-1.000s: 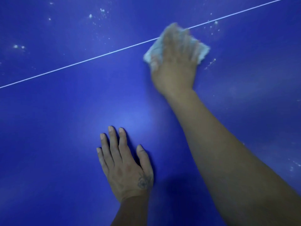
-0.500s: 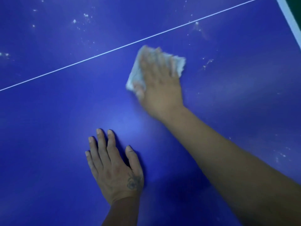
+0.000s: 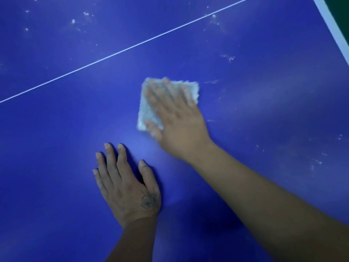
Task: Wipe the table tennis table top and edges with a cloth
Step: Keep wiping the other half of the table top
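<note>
Pressing a pale, fuzzy, roughly square cloth (image 3: pixel 145 112) flat on the blue table top (image 3: pixel 56 148) below the white line (image 3: pixel 117 52), the right hand (image 3: pixel 177 121) is blurred, its fingers seemingly straight; the left hand (image 3: pixel 126 188) rests flat beside it, fingers extended.

1. Cloth (image 3: pixel 149 112) lies flat on table top (image 3: pixel 56 138); right hand (image 3: pixel 179 125) rests on top of it.
2. Left hand (image 3: pixel 126 188) flat on table top, 7 o'clock from cloth, apart.
3. Thin line (image 3: pixel 120 52) runs behind cloth, 8 to 1 o'clock.
4. Edge band (image 3: pixel 328 21) at 2 o'clock; specks (image 3: pixel 231 58) between it and cloth.

L hand (image 3: pixel 128 186): dark round tattoo (image 3: pixel 149 200) on back nr thumb base. Both forearms (image 3: pixel 264 195) bare. R hand (image 3: pixel 181 127) motion-blurred.
</note>
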